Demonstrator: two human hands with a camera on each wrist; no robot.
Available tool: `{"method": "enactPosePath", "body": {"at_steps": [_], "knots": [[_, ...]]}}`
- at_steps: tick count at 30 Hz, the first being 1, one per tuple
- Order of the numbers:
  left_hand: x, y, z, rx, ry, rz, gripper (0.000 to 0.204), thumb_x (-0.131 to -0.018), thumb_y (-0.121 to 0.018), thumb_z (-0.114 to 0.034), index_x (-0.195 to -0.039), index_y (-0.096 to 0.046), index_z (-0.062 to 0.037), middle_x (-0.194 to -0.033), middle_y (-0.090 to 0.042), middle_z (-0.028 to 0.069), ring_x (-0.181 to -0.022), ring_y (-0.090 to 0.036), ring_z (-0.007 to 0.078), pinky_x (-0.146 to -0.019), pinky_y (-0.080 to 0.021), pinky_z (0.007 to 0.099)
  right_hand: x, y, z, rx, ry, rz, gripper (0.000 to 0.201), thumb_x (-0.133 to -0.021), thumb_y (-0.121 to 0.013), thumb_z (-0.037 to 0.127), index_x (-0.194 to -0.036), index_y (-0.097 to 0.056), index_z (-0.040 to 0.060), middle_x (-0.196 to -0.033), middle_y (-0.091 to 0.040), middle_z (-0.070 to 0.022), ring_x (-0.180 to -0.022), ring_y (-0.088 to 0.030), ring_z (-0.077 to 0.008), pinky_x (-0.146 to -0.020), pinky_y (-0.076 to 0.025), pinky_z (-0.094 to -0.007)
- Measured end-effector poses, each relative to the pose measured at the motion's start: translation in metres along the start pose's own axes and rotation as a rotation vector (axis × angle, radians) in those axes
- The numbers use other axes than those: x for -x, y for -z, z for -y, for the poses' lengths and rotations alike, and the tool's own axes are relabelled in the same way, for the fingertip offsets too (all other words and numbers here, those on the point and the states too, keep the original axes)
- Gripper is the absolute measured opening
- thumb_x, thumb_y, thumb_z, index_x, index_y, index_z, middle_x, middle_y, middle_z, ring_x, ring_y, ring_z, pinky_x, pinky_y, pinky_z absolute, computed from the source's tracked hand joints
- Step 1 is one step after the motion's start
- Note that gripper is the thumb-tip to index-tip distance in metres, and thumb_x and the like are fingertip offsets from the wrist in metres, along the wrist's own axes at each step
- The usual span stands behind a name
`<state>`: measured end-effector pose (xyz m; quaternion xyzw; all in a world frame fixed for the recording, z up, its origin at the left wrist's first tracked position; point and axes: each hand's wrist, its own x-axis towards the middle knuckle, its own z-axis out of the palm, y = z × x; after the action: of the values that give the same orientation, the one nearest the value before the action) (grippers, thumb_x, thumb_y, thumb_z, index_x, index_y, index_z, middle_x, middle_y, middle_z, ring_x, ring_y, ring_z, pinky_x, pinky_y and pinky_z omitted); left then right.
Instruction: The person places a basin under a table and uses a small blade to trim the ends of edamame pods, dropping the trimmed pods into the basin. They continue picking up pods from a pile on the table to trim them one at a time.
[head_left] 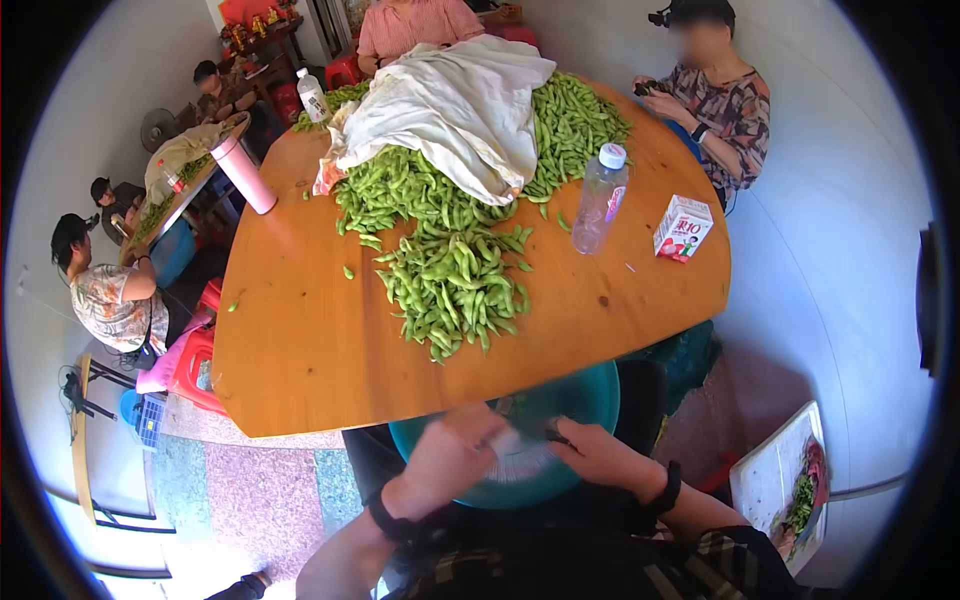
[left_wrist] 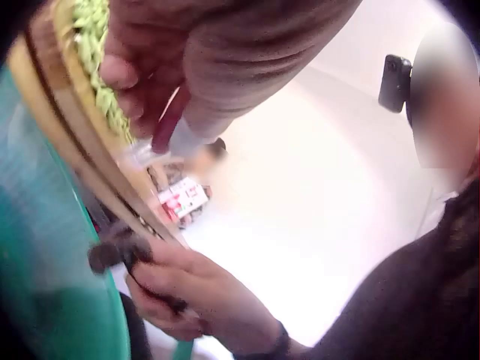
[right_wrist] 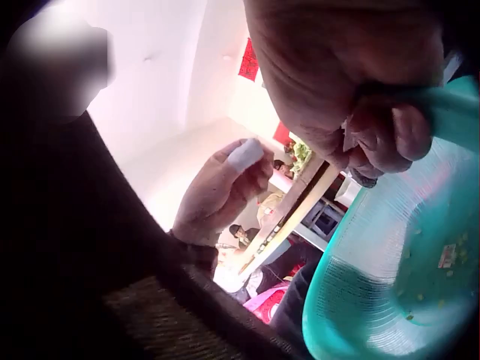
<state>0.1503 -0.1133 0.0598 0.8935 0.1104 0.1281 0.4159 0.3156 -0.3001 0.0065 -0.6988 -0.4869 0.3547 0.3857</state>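
Observation:
Over the teal basin (head_left: 600, 400), my left hand (head_left: 450, 460) is blurred, its fingers bent; whether it holds anything is unclear. A pale wrap (right_wrist: 246, 154) covers one digit of that left hand (right_wrist: 214, 191) in the right wrist view. To its right, my right hand (head_left: 610, 462) grips a small dark object (head_left: 556, 433), which shows as a black piece (left_wrist: 112, 253) at the fingers in the left wrist view. The hands are apart. Green pods (head_left: 455, 290) lie heaped on the wooden table (head_left: 300, 360), beyond both hands. Small bits lie in the basin (right_wrist: 375, 277).
A white cloth (head_left: 440, 110) covers part of the heap. A clear bottle (head_left: 600, 205), a drink carton (head_left: 683, 230), a pink tumbler (head_left: 243, 175) and a smaller bottle (head_left: 312, 97) stand on the table. People sit around it and at another table. A white board (head_left: 770, 470) is at lower right.

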Motion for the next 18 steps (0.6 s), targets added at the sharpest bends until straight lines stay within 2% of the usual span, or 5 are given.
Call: {"method": "enactPosePath", "body": {"at_steps": [3, 7, 10, 16, 18], "knots": [[-0.044, 0.029, 0.01, -0.334, -0.144, -0.327, 0.013, -0.082, -0.067, -0.002, -0.095, -0.07, -0.0036, -0.088, -0.061, 0.0118, -0.086, -0.059, 0.0326, -0.077, -0.05, 0.0402, 0.003, 0.0, 0.01, -0.069, -0.002, 0.004, 0.02, -0.097, -0.057, 0.016, -0.104, -0.05, -0.0021, -0.079, -0.06, -0.0261, -0.075, -0.059, -0.0444, -0.065, -0.045, -0.0442], [-0.083, 0.032, 0.048, -0.463, -0.249, -0.241, 0.017, -0.079, -0.069, -0.004, -0.096, -0.071, -0.0055, -0.093, -0.061, 0.0092, -0.091, -0.057, 0.0315, -0.079, -0.05, 0.0401, 0.003, -0.016, 0.007, -0.105, 0.137, -0.127, 0.019, -0.097, -0.059, 0.014, -0.101, -0.049, -0.0022, -0.072, -0.055, -0.0168, -0.064, -0.052, -0.0259, -0.062, -0.044, -0.0366], [-0.09, 0.03, 0.048, -0.396, -0.261, -0.158, 0.016, -0.08, -0.069, -0.006, -0.096, -0.072, -0.007, -0.095, -0.06, 0.0076, -0.093, -0.057, 0.0307, -0.081, -0.049, 0.0404, 0.003, -0.028, 0.026, -0.184, 0.054, -0.218, 0.016, -0.097, -0.058, 0.012, -0.099, -0.05, -0.0021, -0.069, -0.05, -0.0111, -0.063, -0.044, -0.0166, -0.059, -0.042, -0.0328], [-0.097, 0.031, 0.049, -0.416, -0.325, -0.269, 0.017, -0.079, -0.072, -0.008, -0.096, -0.07, -0.0091, -0.097, -0.061, 0.0045, -0.087, -0.058, 0.0291, -0.075, -0.048, 0.0386, -0.03, -0.008, 0.079, -0.456, -0.205, -0.321, 0.013, -0.099, -0.054, 0.012, -0.092, -0.051, 0.0015, -0.068, -0.054, -0.0026, -0.057, -0.051, -0.0094, -0.053, -0.043, -0.0275], [-0.087, 0.031, 0.043, -0.052, -0.181, -0.265, 0.012, -0.086, -0.069, -0.005, -0.097, -0.068, -0.007, -0.1, -0.063, 0.0036, -0.078, -0.062, 0.0229, -0.067, -0.05, 0.0332, -0.048, 0.001, 0.074, -0.469, -0.136, -0.332, 0.014, -0.099, -0.054, 0.012, -0.09, -0.051, 0.002, -0.068, -0.054, -0.0019, -0.056, -0.053, -0.009, -0.053, -0.044, -0.0269]]}}
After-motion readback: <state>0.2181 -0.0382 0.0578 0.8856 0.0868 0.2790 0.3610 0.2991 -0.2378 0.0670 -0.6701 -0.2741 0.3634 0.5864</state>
